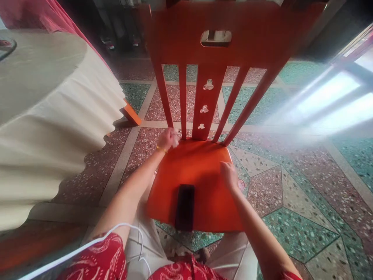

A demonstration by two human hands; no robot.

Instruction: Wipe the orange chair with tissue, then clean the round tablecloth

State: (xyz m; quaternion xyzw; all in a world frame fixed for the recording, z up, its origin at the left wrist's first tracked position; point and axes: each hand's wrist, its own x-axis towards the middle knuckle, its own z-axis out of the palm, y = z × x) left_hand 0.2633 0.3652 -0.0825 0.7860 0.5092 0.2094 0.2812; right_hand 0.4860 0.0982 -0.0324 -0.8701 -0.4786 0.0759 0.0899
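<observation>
An orange wooden chair (204,171) with a slatted back stands right in front of me on a tiled floor. My left hand (168,138) is at the back left corner of the seat, closed around a small white cloth or tissue (175,140). My right hand (229,175) rests on the seat's right edge, fingers curled over it. A black phone (185,207) lies flat near the front edge of the seat, between my arms.
A round table with a cream pleated cloth (52,116) stands close on the left. Another orange chair leg (131,113) shows under it. The terrazzo floor (305,194) stretches to the right. A white cable (87,245) hangs across my lap.
</observation>
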